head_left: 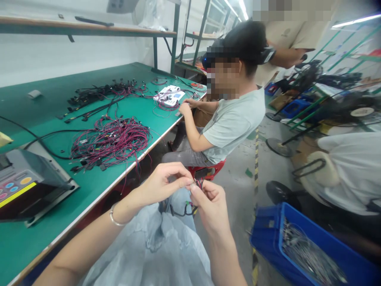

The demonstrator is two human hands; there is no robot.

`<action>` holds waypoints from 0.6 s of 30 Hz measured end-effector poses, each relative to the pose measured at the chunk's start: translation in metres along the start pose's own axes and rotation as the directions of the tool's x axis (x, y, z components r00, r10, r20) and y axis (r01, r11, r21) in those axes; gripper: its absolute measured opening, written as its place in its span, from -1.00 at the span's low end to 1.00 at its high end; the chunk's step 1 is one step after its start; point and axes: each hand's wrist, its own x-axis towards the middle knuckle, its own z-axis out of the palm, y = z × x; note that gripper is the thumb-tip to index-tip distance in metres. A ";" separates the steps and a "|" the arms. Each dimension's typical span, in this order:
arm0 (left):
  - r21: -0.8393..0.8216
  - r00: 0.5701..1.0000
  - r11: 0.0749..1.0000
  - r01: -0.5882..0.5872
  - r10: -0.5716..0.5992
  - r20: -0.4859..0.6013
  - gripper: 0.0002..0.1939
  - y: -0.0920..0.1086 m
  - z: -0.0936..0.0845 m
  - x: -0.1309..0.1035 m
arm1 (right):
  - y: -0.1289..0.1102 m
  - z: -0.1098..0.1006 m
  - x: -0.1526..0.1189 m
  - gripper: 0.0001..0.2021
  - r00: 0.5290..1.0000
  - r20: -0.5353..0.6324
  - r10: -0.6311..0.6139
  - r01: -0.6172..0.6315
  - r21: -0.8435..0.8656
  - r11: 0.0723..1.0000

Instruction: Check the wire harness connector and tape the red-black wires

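Note:
Above my lap, my left hand [171,180] and my right hand [210,198] meet with their fingertips pinched together. Between them is a wire harness [199,182] with thin red and dark wires, mostly covered by my right fingers. A black cable part [181,213] with a small green bit hangs below the hands, over my clothing. What exactly sits between the fingertips is too small to make out. To the left, a tangled pile of red and black wire harnesses [111,139] lies on the green bench [166,137].
Black cables [101,95] lie farther back on the bench. A grey machine with coloured buttons [24,186] stands at the left. A co-worker [235,115] sits ahead at the bench, near white papers [169,95]. On the floor at right is a blue crate [268,226] holding cables.

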 end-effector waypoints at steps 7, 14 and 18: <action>-0.390 0.990 0.910 0.137 -0.131 0.043 -0.89 -0.008 0.004 0.000 | -0.001 0.003 0.002 -0.73 0.998 -0.017 0.060 -0.061 -0.048 0.997; -0.509 0.969 0.847 0.151 -0.230 -0.095 -0.86 -0.007 0.016 -0.004 | -0.001 0.009 0.002 -0.76 0.998 -0.037 0.047 -0.046 0.030 0.999; -0.600 0.954 0.780 0.180 -0.288 -0.088 -0.83 -0.006 0.022 -0.005 | -0.006 0.015 0.000 -0.74 0.998 -0.068 0.008 -0.008 0.000 1.000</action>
